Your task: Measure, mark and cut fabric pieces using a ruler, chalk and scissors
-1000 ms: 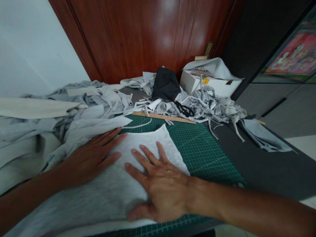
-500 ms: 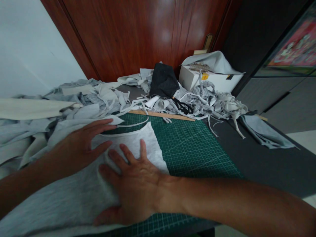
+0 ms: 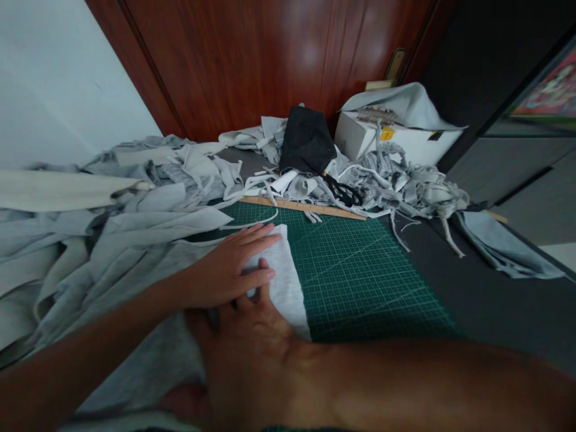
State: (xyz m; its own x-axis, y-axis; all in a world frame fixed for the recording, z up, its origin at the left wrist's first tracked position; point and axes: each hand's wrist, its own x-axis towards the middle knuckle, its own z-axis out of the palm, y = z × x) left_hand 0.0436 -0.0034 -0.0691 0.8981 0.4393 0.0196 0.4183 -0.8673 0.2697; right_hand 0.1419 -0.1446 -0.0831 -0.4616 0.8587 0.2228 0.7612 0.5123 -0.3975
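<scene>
Grey cloth (image 3: 288, 294): lower left to centre of frame, right edge on green cutting mat (image 3: 364, 276).
Left hand (image 3: 222, 270): palm down, fingers extended, nothing gripped, near cloth's top corner.
Right hand (image 3: 256, 366): spread on cloth, lower centre; I see nothing gripped; left hand partly hides its fingers.

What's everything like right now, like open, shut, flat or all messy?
Left hand: open, palm down
Right hand: open, fingers spread
Gray cloth: flat at its right edge
Green mat: flat, partly covered
Wooden ruler: lying down
Fabric scraps: tangled
Door: shut
White box: partly covered
</scene>
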